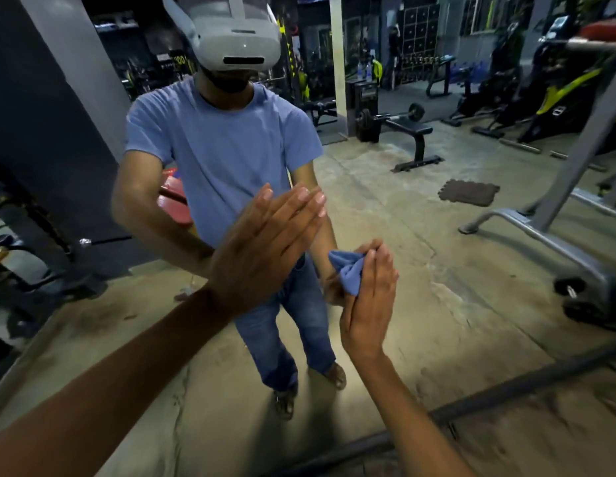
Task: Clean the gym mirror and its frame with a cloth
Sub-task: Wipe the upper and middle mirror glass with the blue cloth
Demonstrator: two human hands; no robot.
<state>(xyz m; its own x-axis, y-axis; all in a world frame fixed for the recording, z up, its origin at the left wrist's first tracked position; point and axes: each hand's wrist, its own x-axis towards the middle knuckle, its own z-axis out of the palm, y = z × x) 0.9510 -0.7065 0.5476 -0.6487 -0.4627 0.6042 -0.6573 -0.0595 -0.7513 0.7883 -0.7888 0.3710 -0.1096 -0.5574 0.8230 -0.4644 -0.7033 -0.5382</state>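
The left hand [265, 249] is laid flat on the mirror [420, 263], fingers straight, while a bunched blue cloth [347, 273] is pressed to the glass by the right hand [368, 301], apparently pinned under near-straight fingers. Fresh palm smudges could easily be left by that bare hand, and the dark frame [506, 383] along the bottom could get skipped. No readable brands or writing can be made out.
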